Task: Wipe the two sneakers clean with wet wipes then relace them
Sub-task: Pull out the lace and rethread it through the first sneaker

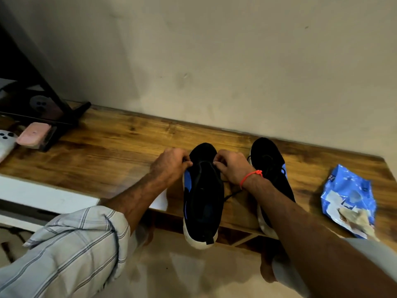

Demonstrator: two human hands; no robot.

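Now the lacing step is being done, it seems, on the near sneaker (203,196), which is set on the wooden bench (120,145) with its white heel hanging over the front edge. Its front part is pinched from both sides: the left hand (169,163) is curled at the left edge, and the right hand (232,166) is curled at the right edge, most likely on the lace ends, though the lace itself is too small to be made out there. A thin black lace (232,195) is seen trailing beside the shoe, under the right wrist. To do this step well, both ends should be pulled evenly, and each hole should be found before the lace is pushed in, so that no hole is skipped. This sneaker is black with a blue patch on the side and a white sole, and its top is open. The 2nd sneaker (268,162) is laid just beside it, to the right, partly hidden by the right arm. Farther right, a crumpled blue wipes pack (348,196) is left on the bench.
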